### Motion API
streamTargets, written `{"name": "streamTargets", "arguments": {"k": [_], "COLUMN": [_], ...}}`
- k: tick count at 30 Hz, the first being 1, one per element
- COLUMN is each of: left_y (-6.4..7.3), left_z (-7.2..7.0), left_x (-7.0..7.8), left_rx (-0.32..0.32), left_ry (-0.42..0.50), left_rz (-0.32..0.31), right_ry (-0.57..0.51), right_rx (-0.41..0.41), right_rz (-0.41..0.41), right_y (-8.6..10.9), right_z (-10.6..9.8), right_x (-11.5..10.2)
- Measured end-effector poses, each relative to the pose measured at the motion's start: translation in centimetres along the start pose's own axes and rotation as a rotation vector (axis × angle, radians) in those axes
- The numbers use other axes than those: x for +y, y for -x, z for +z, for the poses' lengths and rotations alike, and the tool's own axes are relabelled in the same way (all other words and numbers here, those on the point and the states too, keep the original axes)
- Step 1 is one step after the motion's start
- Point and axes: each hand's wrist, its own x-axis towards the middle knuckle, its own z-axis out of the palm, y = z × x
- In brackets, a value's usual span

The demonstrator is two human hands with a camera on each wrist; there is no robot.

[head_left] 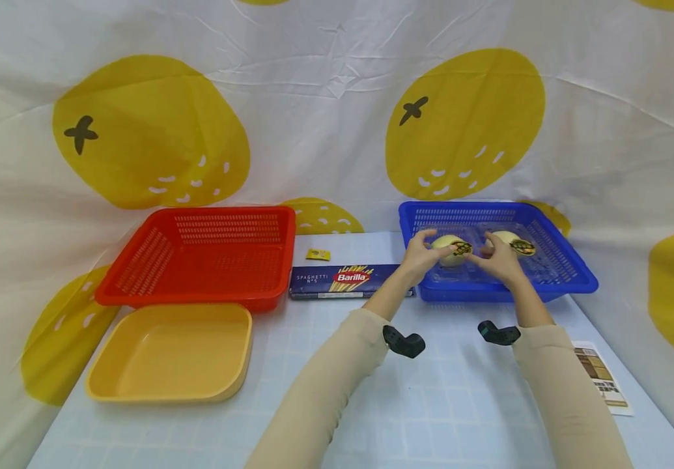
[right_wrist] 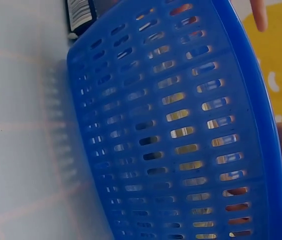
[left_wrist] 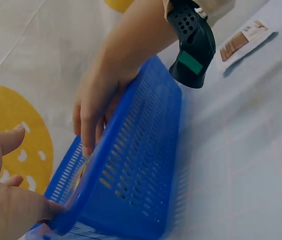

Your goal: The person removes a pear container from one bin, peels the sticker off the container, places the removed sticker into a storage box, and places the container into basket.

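Note:
Two pale yellow round items with dark, colourful oval labels lie in clear plastic trays inside the blue basket [head_left: 559, 277]. My left hand [head_left: 421, 257] reaches over the basket's front rim to the left round item [head_left: 445, 259], its thumb across the front and its fingers spread. Between the two items is my right hand [head_left: 497, 260], thumb pointing at the left item's label and fingers beside the right round item [head_left: 503, 236]. In the left wrist view, the right hand [left_wrist: 98, 97] bends down over the rim. The basket wall [right_wrist: 145, 107] hides most contents in the right wrist view.
Left of the blue basket lie a blue spaghetti box [head_left: 313, 281] and a small yellow packet [head_left: 318, 255]. Farther left stand a red basket [head_left: 237, 257] and a yellow tub [head_left: 178, 355]. A printed packet [head_left: 603, 378] lies beside the right forearm.

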Motion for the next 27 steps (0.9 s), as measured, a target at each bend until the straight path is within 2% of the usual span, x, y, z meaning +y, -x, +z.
{"name": "streamTargets", "arguments": {"k": [4,7,11,14,17,21,24,27], "left_y": [0.0,0.1,0.1,0.1,0.1,0.2,0.2,0.2], "left_z": [1.1,1.7,2.1,2.1,1.9,1.9,1.9,1.9], "left_x": [-0.3,-0.5,-0.7,-0.7,-0.7,-0.8,-0.9,-0.9], "left_rx": [0.037,0.056,0.074,0.065,0.022,-0.036,-0.033,-0.007], "left_ry": [-0.010,-0.064,-0.108,-0.113,-0.150,-0.288,-0.375,-0.385], "left_rz": [-0.054,-0.074,-0.084,-0.089,-0.082,-0.038,-0.014,0.003], "right_ry": [0.003,-0.003,-0.042,-0.060,-0.072,-0.138,-0.217,-0.281], "right_rx": [0.002,-0.014,-0.063,-0.100,-0.132,-0.160,-0.166,-0.148], "right_rz": [-0.025,-0.031,-0.015,0.008,0.025,0.071,0.133,0.198], "right_y": [0.0,-0.1,-0.2,-0.3,-0.3,-0.3,-0.4,-0.4], "right_z": [0.0,0.1,-0.2,-0.4,-0.6,-0.8,-1.0,-1.2], "right_x": [0.1,0.3,0.6,0.6,0.5,0.6,0.7,1.0]}}
